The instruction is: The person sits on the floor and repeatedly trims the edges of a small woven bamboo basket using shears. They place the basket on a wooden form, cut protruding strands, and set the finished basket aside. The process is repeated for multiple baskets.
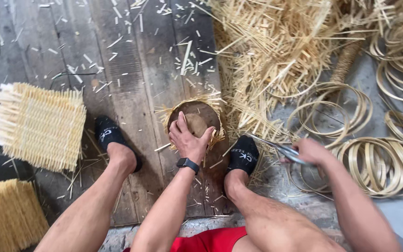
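My left hand [188, 138] presses down on a round brown wooden mould [201, 115] that stands between my feet, with a fringe of woven straw strips [207, 99] sticking out around its rim. A black watch sits on that wrist. My right hand [309, 151] is off to the right, closed around a pair of metal scissors [276, 146] whose blades point left toward my right foot.
A woven straw mat [38, 125] lies at the left, another straw bundle [5, 215] below it. A heap of cut straw strips [276, 51] covers the upper right. Several bamboo rings [374, 161] lie at the right. Offcuts litter the wooden planks [131, 70].
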Tool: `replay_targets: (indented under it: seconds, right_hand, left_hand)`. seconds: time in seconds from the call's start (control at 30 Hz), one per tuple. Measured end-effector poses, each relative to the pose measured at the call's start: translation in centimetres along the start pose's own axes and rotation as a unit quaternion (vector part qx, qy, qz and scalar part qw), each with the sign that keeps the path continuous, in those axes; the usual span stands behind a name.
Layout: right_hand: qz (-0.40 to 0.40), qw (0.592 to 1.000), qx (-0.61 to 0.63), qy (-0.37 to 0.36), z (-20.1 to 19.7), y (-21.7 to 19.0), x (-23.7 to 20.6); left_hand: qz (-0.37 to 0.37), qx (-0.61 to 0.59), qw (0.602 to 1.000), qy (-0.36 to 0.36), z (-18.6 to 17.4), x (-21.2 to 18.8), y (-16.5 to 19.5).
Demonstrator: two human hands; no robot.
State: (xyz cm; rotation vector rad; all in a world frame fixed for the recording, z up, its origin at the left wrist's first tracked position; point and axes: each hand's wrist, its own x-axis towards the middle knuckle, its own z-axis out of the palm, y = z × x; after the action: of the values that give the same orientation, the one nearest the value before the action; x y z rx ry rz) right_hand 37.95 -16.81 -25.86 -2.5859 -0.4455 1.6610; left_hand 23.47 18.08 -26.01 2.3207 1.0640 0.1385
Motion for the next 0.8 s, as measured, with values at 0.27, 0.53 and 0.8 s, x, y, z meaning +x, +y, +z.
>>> replay_targets:
  seconds: [0.27,0.53,0.8]
  right_hand:
    - [0.073,0.980,0.101,0.158,-17.7,-9.2,7.8]
    - [-0.022,0.964,0.263,0.043,-12.3,-14.1,5.1]
    - [-0.103,0.978,0.015,0.179,1.8,-11.3,2.1]
  left_hand:
    - [0.062,0.050,0.997,0.019,0.0,0.0,0.8]
    - [-0.004,-0.062,0.997,0.051,0.7,0.3,1.2]
    - [0.048,-0.057,0.997,0.019,1.3,-0.5,1.9]
